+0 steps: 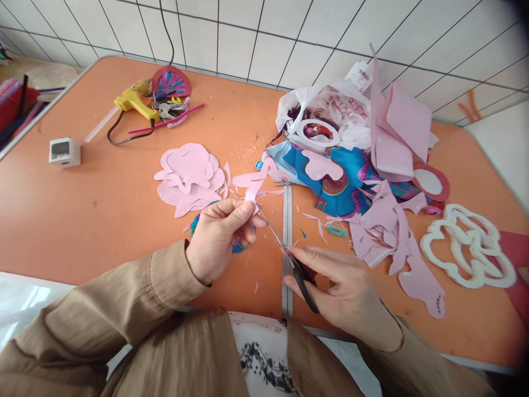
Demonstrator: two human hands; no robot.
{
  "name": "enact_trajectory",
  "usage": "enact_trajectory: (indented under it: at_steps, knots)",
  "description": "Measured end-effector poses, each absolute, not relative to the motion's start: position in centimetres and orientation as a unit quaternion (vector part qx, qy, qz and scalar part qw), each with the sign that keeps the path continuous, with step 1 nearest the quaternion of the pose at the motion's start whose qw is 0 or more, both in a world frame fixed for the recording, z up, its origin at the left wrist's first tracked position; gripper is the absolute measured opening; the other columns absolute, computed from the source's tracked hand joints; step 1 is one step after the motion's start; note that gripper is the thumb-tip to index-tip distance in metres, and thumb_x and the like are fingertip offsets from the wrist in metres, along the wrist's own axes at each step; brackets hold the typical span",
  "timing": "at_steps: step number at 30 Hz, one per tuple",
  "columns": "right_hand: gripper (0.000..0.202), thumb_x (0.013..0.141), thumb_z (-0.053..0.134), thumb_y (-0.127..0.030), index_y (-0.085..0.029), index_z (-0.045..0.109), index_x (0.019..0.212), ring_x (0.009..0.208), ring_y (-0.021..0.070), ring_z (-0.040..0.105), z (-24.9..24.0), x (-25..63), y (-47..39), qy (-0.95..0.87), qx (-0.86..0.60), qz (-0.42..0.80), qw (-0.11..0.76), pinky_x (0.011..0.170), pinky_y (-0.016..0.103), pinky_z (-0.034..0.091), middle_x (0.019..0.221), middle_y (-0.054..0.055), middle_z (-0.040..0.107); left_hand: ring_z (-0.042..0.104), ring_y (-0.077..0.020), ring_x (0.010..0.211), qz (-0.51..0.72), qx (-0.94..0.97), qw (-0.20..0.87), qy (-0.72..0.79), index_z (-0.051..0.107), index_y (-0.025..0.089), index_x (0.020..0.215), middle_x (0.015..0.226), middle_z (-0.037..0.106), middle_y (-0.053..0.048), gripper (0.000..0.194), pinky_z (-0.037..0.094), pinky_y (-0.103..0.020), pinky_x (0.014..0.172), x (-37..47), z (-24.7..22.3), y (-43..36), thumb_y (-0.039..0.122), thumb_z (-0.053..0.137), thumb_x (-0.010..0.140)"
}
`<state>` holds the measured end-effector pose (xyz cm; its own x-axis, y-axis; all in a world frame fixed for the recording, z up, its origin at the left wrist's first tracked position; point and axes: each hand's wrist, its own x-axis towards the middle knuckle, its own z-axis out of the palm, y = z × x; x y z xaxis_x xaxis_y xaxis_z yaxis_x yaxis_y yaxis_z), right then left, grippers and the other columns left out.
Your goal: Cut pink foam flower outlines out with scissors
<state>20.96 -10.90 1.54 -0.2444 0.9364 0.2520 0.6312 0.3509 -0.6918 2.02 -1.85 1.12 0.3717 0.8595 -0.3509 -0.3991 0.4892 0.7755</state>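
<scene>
your left hand (pixel 221 234) pinches a thin pale-pink sheet piece (pixel 250 194) between thumb and fingers, held above the orange tabletop (pixel 82 220); your right hand (pixel 345 286) grips black-handled metal scissors (pixel 305 284), blade tips right by that piece, can't tell if touching. flat pile of pale-pink wavy-edged cut-outs (pixel 192 164) lies beyond your left hand, irregular pale-pink scraps (pixel 382 215) beyond your right.

The left hand (pixel 219 237) partly hides a blue patterned piece (pixel 238 249) (its full outline untellable).
</scene>
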Motion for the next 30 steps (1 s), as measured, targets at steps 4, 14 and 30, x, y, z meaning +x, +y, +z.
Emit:
enact_trajectory:
  at_steps: [4,14,30]
  knots:
    - [0.021,0.086,0.07,-0.016,-0.015,0.07,0.107,0.055,0.0124,0.058,1.35,21.13,-10.94,-0.737,-0.516,0.249,0.359,0.053,0.022,0.052,0.068,0.0,0.064,0.051,-0.0049,0.043,0.407,0.252,0.798,0.365,0.067,0.015,0.066,0.062,0.07,0.0,0.031,0.04,-0.017,0.044,2.12,1.03,-1.77,0.038,0.088,0.067]
    - [0.021,0.084,0.069,-0.018,-0.017,0.07,0.105,0.055,0.0154,0.061,1.94,21.51,-10.81,-0.739,-0.518,0.27,0.336,0.053,0.027,0.055,0.07,0.003,0.068,0.05,-0.0045,0.043,0.417,0.276,0.787,0.361,0.065,0.015,0.064,0.063,0.069,0.001,0.031,0.038,-0.017,0.042,2.11,1.07,-1.72,0.038,0.085,0.071]
    - [0.019,0.086,0.067,-0.017,-0.017,0.071,0.105,0.053,0.0121,0.055,1.8,20.99,-10.74,-0.743,-0.524,0.25,0.333,0.051,0.022,0.052,0.067,0.0,0.061,0.05,-0.0046,0.043,0.418,0.314,0.767,0.371,0.069,0.015,0.062,0.063,0.069,-0.001,0.034,0.035,-0.018,0.042,2.16,0.88,-1.92,0.044,0.085,0.072]
